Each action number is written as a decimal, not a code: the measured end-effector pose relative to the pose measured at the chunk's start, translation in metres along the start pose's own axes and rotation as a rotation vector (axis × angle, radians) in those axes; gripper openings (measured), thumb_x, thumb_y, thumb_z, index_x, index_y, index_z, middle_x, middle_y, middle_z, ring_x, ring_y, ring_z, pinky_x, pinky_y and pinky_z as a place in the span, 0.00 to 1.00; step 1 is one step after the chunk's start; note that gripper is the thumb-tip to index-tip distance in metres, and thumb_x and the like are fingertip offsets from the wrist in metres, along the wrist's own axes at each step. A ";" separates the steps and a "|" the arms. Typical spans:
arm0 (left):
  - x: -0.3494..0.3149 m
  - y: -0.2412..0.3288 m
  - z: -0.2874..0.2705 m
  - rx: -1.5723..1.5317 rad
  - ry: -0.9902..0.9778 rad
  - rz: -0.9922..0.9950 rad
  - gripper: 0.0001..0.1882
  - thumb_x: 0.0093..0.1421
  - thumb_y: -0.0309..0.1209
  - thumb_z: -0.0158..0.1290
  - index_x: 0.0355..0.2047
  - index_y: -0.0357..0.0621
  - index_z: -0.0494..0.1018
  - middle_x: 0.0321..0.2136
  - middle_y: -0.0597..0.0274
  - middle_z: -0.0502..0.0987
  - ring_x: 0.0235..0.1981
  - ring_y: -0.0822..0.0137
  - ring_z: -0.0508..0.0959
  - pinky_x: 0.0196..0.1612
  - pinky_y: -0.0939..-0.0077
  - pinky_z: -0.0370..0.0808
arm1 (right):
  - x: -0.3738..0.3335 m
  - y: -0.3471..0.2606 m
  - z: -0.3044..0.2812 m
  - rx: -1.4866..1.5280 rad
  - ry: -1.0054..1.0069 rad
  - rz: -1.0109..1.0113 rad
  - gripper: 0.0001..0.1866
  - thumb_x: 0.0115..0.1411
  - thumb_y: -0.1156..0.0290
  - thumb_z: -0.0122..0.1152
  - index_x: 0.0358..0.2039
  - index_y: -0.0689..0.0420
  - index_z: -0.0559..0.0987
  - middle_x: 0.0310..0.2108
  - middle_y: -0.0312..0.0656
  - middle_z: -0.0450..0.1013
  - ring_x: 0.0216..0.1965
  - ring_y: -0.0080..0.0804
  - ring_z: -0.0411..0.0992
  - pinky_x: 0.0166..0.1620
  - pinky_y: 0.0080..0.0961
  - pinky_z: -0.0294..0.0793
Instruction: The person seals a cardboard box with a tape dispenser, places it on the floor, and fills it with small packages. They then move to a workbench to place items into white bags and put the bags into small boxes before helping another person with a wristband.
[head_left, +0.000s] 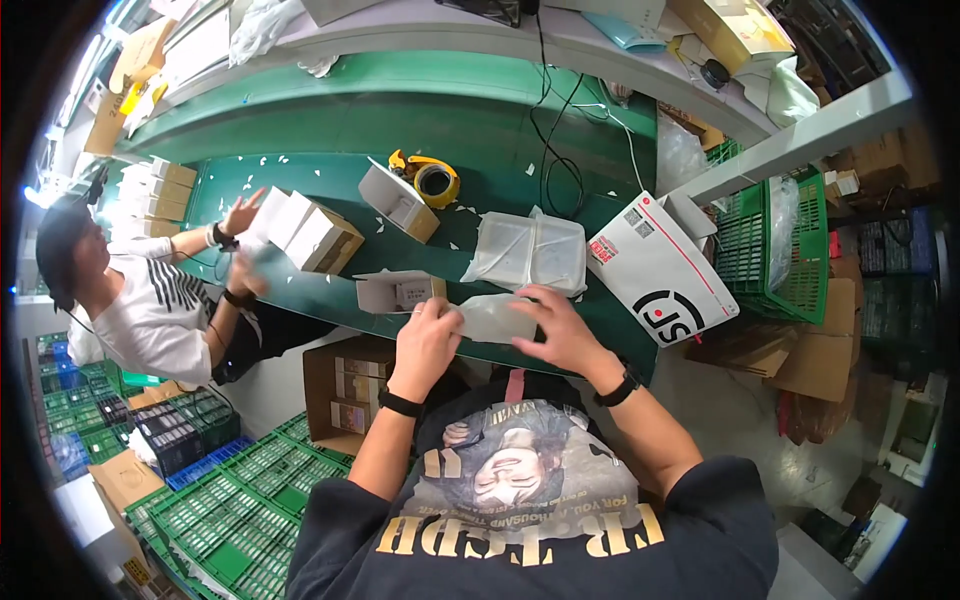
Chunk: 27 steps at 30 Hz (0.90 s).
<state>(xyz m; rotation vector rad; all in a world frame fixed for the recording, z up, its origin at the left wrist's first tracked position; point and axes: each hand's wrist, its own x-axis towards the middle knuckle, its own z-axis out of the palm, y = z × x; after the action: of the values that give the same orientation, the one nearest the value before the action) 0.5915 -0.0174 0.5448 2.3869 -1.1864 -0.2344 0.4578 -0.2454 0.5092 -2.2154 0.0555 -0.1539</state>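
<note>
Between my hands is a small translucent white plastic pouch, held above the near edge of the green table. My left hand pinches its left end, fingers closed. The fingers and thumb of my right hand curve around its right end. Just beyond my left hand stands a small open carton with its flap up; its contents are partly hidden. Farther back is another open carton, beside a yellow tape dispenser. Beyond the pouch lies a stack of clear plastic bags.
At the left, a co-worker moves their hands near small white-and-brown cartons. A large white printed package leans at the table's right end, before a green crate. Below are a brown box and green crates.
</note>
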 end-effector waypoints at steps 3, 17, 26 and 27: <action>0.000 0.003 -0.005 -0.005 -0.020 0.099 0.08 0.50 0.27 0.62 0.31 0.46 0.76 0.43 0.58 0.74 0.41 0.55 0.76 0.42 0.64 0.76 | 0.041 -0.045 -0.001 -0.303 -0.207 -0.229 0.28 0.47 0.59 0.72 0.49 0.55 0.78 0.60 0.49 0.64 0.63 0.48 0.62 0.64 0.47 0.60; -0.005 0.010 -0.014 0.034 -0.082 0.110 0.07 0.52 0.30 0.61 0.31 0.46 0.75 0.40 0.60 0.74 0.40 0.56 0.76 0.43 0.63 0.75 | 0.029 -0.055 -0.023 -0.648 -0.209 -0.191 0.20 0.47 0.58 0.71 0.38 0.54 0.80 0.40 0.45 0.73 0.48 0.45 0.70 0.49 0.45 0.68; -0.008 -0.007 -0.010 0.197 -0.230 0.199 0.04 0.54 0.29 0.58 0.27 0.45 0.74 0.28 0.60 0.74 0.36 0.57 0.77 0.38 0.62 0.76 | 0.013 -0.014 -0.045 -0.892 -0.504 0.018 0.05 0.54 0.66 0.62 0.30 0.52 0.82 0.29 0.39 0.77 0.37 0.40 0.75 0.43 0.38 0.71; -0.007 -0.003 -0.013 0.185 -0.213 0.193 0.05 0.54 0.30 0.58 0.26 0.44 0.74 0.28 0.60 0.74 0.35 0.57 0.77 0.38 0.62 0.76 | 0.001 -0.015 -0.055 -0.799 -0.416 -0.047 0.05 0.54 0.66 0.63 0.28 0.53 0.81 0.28 0.39 0.76 0.36 0.39 0.75 0.42 0.37 0.71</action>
<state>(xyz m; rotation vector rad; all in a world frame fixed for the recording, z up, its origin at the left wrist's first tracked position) 0.5938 -0.0064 0.5545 2.4279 -1.5893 -0.3348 0.4517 -0.2795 0.5540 -2.9970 -0.1981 0.3709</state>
